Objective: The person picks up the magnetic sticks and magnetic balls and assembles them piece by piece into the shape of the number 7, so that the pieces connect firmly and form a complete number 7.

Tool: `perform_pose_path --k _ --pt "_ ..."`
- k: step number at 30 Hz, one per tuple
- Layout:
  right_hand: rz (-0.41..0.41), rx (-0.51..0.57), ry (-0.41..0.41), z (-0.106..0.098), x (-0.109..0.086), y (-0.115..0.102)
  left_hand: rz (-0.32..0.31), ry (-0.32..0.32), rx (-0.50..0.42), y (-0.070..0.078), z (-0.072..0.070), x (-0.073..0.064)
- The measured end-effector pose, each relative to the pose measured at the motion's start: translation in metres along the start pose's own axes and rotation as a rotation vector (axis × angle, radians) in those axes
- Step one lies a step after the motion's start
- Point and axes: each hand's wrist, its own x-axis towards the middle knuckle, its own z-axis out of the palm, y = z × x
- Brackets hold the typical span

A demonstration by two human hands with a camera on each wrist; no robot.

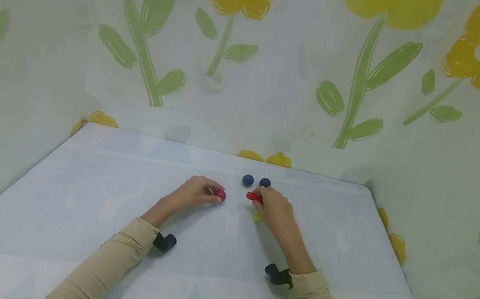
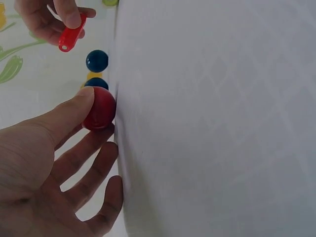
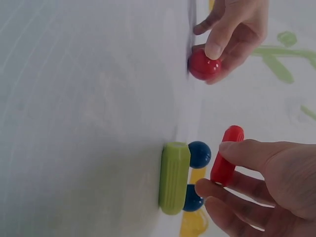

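My left hand pinches a glossy red ball between thumb and fingers, low over the white table. To its right, my right hand holds a short red ribbed stick, with the thumb on one side and fingers on the other. The stick points toward the red ball, and a gap separates them. A light green ribbed stick lies on the table below the right hand, mostly covered by it in the head view. Beyond the hands sit two dark blue balls, one partly behind the right hand.
The white table has faint printed shapes and ends at a back edge against a flower-patterned cloth, which also hangs at both sides. A black wrist camera sits at the left cuff, another black camera at the right.
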Motion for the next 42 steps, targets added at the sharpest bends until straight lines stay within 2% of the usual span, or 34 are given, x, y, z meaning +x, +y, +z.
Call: perform_pose_path --k 19,34,42 --pt "-0.060 0.000 -0.010 0.015 -0.003 -0.011 -0.051 -0.008 -0.020 -0.003 0.002 -0.003" --pt "-0.066 -0.009 -0.006 0.020 0.000 -0.018 -0.022 -0.016 -0.012 0.000 0.001 0.000" --pt "-0.039 -0.011 -0.050 0.022 0.004 -0.023 -0.007 -0.013 -0.009 0.000 0.000 0.002"
